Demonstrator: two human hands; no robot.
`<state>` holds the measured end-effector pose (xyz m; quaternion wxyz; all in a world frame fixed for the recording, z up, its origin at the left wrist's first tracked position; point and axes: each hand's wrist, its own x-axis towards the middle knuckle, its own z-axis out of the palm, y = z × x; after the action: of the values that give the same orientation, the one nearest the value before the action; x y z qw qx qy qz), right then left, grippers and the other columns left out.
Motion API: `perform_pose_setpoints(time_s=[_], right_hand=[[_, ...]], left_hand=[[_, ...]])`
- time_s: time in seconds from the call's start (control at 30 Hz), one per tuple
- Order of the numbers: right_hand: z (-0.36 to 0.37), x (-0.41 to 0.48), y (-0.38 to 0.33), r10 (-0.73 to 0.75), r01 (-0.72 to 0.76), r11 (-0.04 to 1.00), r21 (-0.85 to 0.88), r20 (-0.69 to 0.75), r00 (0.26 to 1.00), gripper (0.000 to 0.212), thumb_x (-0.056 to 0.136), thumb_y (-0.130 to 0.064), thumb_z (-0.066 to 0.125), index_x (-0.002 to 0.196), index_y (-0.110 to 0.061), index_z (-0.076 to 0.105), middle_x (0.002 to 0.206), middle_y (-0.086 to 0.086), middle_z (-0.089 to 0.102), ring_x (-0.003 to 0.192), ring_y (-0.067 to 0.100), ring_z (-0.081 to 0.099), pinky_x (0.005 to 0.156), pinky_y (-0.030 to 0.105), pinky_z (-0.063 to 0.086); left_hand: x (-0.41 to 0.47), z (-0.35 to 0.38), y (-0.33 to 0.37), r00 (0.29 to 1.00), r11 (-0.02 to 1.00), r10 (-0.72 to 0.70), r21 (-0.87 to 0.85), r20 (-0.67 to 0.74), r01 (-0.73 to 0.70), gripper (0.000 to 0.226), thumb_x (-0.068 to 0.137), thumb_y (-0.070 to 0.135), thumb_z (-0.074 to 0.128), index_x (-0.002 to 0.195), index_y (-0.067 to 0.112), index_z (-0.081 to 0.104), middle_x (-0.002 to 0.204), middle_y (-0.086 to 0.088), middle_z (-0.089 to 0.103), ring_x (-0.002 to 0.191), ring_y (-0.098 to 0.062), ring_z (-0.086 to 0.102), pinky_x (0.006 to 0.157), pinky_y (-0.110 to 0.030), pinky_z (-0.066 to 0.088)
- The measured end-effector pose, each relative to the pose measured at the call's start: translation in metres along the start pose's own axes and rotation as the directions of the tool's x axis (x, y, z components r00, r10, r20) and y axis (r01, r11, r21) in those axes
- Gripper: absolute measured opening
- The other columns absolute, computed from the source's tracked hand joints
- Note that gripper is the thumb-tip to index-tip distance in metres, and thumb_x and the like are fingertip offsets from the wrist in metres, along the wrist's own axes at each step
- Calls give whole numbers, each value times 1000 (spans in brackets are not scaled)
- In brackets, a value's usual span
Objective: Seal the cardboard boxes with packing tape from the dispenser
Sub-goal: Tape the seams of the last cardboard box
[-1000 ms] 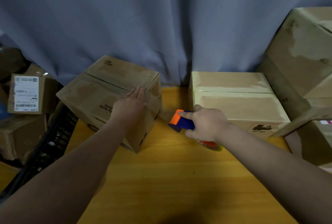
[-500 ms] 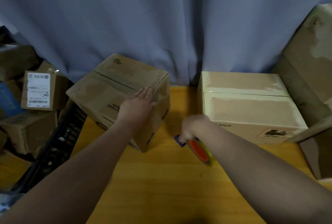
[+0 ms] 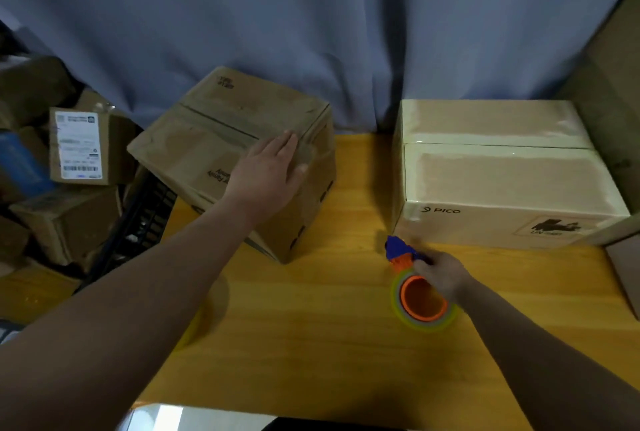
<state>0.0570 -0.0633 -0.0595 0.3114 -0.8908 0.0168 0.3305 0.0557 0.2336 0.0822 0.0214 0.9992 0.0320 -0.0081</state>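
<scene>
Here, left fingers (image 3: 284, 144) flat on cardboard box (image 3: 214, 140), right fingers (image 3: 425, 266) around plastic dispenser (image 3: 417, 295).

two bare arms are seen, nothing being worn on either. the left forearm (image 3: 156, 275) and the right forearm (image 3: 540, 344) are shown uncovered from the wrist down to the lower corners (the rest is cut off by the edge). the left hand (image 3: 268, 172) and the right hand (image 3: 443, 275) are likewise left bare.

A packing room: labelled cartons (image 3: 78, 146) heaped beside a wooden table (image 3: 311, 344).
</scene>
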Motion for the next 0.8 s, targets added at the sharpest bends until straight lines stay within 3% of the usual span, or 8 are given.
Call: perform_pose_setpoints(time_s=[0.07,0.1,0.2,0.3,0.5,0.6,0.73,0.8], right_hand=[[-2,-5,-22,-144,83,935,-344,-156,977,21,92,-24,52,108,-14,62,82,4,58,77,23,56,59,27,38],[-3,-10,-41,-253,169,921,-350,-210,944,25,92,-24,53,113,-15,62,89,4,61,81,22,58,63,26,40],[-13,-27,-114,-387,455,826,333,-251,887,36,96,-24,55,132,-18,52,113,-8,58,104,7,54,81,13,41],[-24,-10,-175,-407,341,632,696,-77,910,33,96,-37,50,128,-28,51,127,-10,53,119,6,47,107,26,31],[-27,21,-209,-407,276,675,685,33,913,33,97,-42,42,109,-20,63,109,4,65,116,22,53,108,39,32],[-33,25,-207,-459,333,791,513,139,877,53,89,-63,45,117,-21,62,126,1,60,121,16,47,107,33,27],[-47,27,-196,-484,428,862,273,185,856,60,86,-51,58,103,6,64,118,15,64,117,22,55,99,31,38],[-53,28,-187,-489,434,856,281,169,856,49,86,-44,64,89,5,65,107,20,67,108,24,60,97,28,40]], left_hand=[[2,1,-1,1000,1000,2,5,0,-2,60,100,44,34,151,15,22,153,-6,27,139,-29,23,112,-43,21],[2,1,-2,1000,1000,2,6,-3,-2,60,99,44,35,151,16,22,152,-6,28,137,-30,24,111,-43,22],[2,3,-3,1000,1000,6,-3,-19,-6,59,99,45,35,150,16,25,148,-6,31,134,-30,27,109,-44,23],[1,2,-3,1000,1000,8,6,-25,-8,64,95,52,26,150,17,26,148,-5,32,133,-29,29,108,-42,25],[2,2,-2,1000,999,18,28,-18,-17,61,99,48,29,151,17,22,151,-4,29,134,-28,27,109,-41,23],[3,1,-2,1000,1000,21,7,-6,-21,60,99,47,31,152,19,20,153,-2,25,137,-26,24,111,-40,20],[3,3,-2,999,999,22,34,-27,-21,60,99,47,32,151,18,22,152,-2,28,136,-26,26,111,-40,22],[3,3,-2,1000,999,22,45,-18,-22,61,99,47,31,151,18,20,152,-3,28,136,-26,26,111,-41,22]])
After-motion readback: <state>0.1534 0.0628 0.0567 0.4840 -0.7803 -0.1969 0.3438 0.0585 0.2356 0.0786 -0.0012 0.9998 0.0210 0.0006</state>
